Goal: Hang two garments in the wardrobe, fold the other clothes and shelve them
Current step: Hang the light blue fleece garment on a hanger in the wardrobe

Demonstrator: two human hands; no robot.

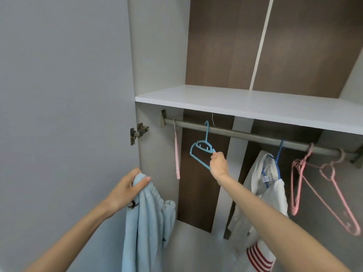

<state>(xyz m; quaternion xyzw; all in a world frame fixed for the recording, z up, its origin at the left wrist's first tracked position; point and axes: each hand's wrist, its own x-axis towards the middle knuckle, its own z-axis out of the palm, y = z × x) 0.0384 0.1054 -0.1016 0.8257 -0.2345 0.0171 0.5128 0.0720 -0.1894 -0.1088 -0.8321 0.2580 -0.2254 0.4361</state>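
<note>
Grip of R hand (218, 161) is clamping on the light-blue hanger (206, 134), its hook at the rail (255, 136), prob. to free it, while grip of L hand (127, 187) is clutching the top of the blue garment (145, 222), holding it high by the wardrobe door (59, 95) so it's hanging clear.

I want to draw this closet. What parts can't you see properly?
Head view:
- Light blue garment: bunched in the left hand and cut off by the lower edge, so its type is unclear.
- White garment: partly behind the right forearm, bottom cut off by the lower edge.
- Light blue hanger: one end covered by the right hand.
- Upper shelf: right part cut off by the frame edge.
</note>
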